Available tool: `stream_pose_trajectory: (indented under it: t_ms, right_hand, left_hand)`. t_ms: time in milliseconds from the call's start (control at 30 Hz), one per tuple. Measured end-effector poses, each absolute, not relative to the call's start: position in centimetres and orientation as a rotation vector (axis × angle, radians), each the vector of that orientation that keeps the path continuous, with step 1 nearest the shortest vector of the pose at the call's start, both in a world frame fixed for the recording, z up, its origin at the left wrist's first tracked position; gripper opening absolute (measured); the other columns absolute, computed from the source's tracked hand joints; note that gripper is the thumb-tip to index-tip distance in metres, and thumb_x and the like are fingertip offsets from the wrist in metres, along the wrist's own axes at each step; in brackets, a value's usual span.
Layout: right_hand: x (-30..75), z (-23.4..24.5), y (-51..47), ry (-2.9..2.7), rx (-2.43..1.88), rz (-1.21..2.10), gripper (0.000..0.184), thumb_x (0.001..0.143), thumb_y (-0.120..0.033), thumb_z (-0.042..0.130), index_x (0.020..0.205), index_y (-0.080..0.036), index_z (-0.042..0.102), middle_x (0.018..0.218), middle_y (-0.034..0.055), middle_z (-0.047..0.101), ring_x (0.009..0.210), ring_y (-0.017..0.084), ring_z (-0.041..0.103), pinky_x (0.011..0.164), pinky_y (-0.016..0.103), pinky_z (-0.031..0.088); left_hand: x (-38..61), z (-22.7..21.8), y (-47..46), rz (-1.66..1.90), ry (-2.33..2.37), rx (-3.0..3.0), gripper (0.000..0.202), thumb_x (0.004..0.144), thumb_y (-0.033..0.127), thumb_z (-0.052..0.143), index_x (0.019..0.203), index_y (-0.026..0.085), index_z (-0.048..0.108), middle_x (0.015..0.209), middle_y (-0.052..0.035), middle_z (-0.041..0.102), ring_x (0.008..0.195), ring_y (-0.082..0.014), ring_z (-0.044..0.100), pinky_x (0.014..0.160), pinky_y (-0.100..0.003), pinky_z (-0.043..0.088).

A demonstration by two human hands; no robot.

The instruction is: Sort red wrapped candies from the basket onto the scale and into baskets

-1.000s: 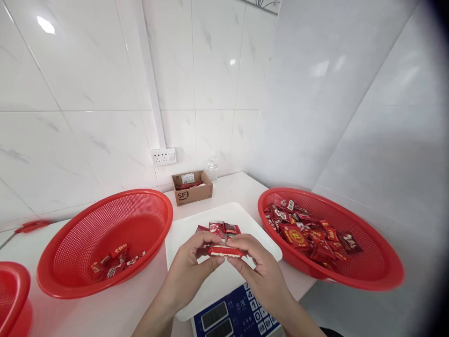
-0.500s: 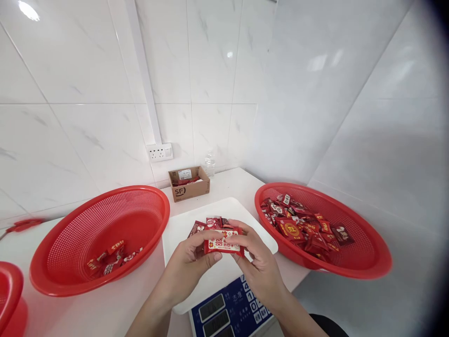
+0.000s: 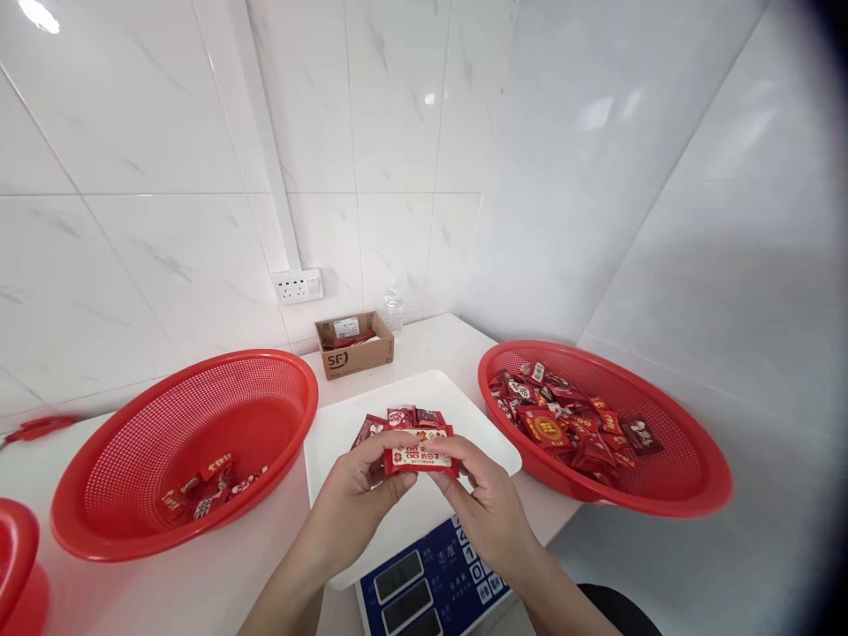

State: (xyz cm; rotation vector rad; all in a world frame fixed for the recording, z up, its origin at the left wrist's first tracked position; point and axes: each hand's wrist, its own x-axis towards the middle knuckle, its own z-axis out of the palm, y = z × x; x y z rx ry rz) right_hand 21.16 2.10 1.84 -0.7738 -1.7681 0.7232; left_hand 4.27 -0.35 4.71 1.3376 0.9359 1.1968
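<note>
A red-and-white wrapped candy packet [image 3: 417, 454] with printed characters is pinched at its two ends between my hands. My left hand [image 3: 358, 499] grips the left end, thumb below and fingers on top. On the right end, my right hand [image 3: 487, 495] closes in the same way. Just behind the packet, several dark red candy packets [image 3: 401, 417] show above it; whether they lie on the pan or are held is partly hidden. Beneath both hands is the white pan [image 3: 457, 402] of a scale, whose blue panel [image 3: 437, 574] has displays and keys.
On the right stands a red basket [image 3: 695, 495] with many wrapped candies. A left red basket [image 3: 93, 530] holds a few. Behind the pan are an SF cardboard box [image 3: 361, 356] with red packets and a clear plastic bottle [image 3: 393, 309]. Another red basket [image 3: 19, 565] is cut off at left.
My right fingers have shifted toward the packet's right end, showing more of its printed front. Both hands still hold it in nearly the same place; the view has moved slightly.
</note>
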Motion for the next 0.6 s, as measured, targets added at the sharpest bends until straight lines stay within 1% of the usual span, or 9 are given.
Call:
stream_pose_trajectory:
  t_ms: [67, 200, 267, 400, 467, 533, 600]
  right_hand:
    - [21.2, 1.9, 2.1, -1.773, -0.763, 0.709, 0.024, 0.087, -0.022, 0.053, 0.109, -0.030, 0.059, 0.113, 0.0044, 0.062, 0.104, 0.018, 0.058, 0.087, 0.033, 0.050]
    - [21.2, 2.1, 2.1, -1.771, -0.785, 0.645, 0.023, 0.086, -0.023, 0.054, 0.107, -0.030, 0.059, 0.125, 0.0061, 0.053, 0.119, 0.020, 0.048, 0.095, 0.038, 0.046]
    - [21.1, 2.2, 2.1, -1.769, -0.810, 0.627, 0.021, 0.086, -0.025, 0.054, 0.105, -0.029, 0.059, 0.121, 0.0063, 0.054, 0.117, 0.020, 0.050, 0.094, 0.037, 0.046]
    - [21.0, 2.5, 2.1, -1.772, -0.839, 0.631, 0.015, 0.085, -0.029, 0.055, 0.100, -0.026, 0.060, 0.106, 0.0058, 0.061, 0.104, 0.019, 0.057, 0.087, 0.035, 0.049]
    - [20.9, 2.7, 2.1, -1.776, -0.846, 0.633, 0.016, 0.086, -0.030, 0.054, 0.099, -0.025, 0.060, 0.105, 0.0061, 0.062, 0.101, 0.019, 0.058, 0.085, 0.034, 0.050]
    - [20.9, 2.9, 2.0, -1.783, -0.860, 0.656, 0.017, 0.086, -0.030, 0.053, 0.101, -0.025, 0.060, 0.103, 0.0057, 0.063, 0.097, 0.018, 0.059, 0.081, 0.032, 0.050]
    - [20.8, 3.1, 2.0, -1.786, -0.879, 0.698, 0.019, 0.087, -0.031, 0.052, 0.103, -0.025, 0.059, 0.102, 0.0053, 0.064, 0.093, 0.017, 0.060, 0.078, 0.030, 0.051]
  left_hand:
    - [4.3, 4.7, -0.3, 1.199, 0.954, 1.365, 0.025, 0.079, 0.024, 0.064, 0.104, 0.026, 0.063, 0.111, -0.0021, 0.065, 0.102, -0.0191, 0.057, 0.089, -0.031, 0.044]
    - [4.3, 5.0, -0.2, 1.164, 1.058, 1.458, 0.025, 0.081, 0.028, 0.060, 0.106, 0.027, 0.063, 0.110, -0.0025, 0.065, 0.100, -0.0203, 0.059, 0.089, -0.034, 0.045]
    - [4.3, 5.2, -0.2, 1.143, 1.107, 1.512, 0.025, 0.083, 0.030, 0.058, 0.108, 0.027, 0.063, 0.112, -0.0031, 0.064, 0.100, -0.0211, 0.059, 0.089, -0.035, 0.045]
    - [4.3, 5.3, -0.3, 1.147, 1.135, 1.569, 0.026, 0.082, 0.030, 0.059, 0.107, 0.028, 0.063, 0.116, -0.0032, 0.062, 0.105, -0.0221, 0.057, 0.092, -0.037, 0.044]
    - [4.3, 5.2, -0.3, 1.159, 1.145, 1.576, 0.026, 0.082, 0.029, 0.060, 0.107, 0.029, 0.063, 0.118, -0.0031, 0.061, 0.114, -0.0230, 0.051, 0.095, -0.037, 0.042]
    - [4.3, 5.2, -0.3, 1.172, 1.157, 1.575, 0.024, 0.082, 0.027, 0.059, 0.105, 0.030, 0.065, 0.123, -0.0026, 0.058, 0.126, -0.0238, 0.040, 0.098, -0.036, 0.039]
    - [4.4, 5.3, -0.4, 1.181, 1.167, 1.568, 0.023, 0.082, 0.026, 0.059, 0.103, 0.031, 0.066, 0.129, -0.0016, 0.054, 0.132, -0.0237, 0.031, 0.100, -0.036, 0.036]
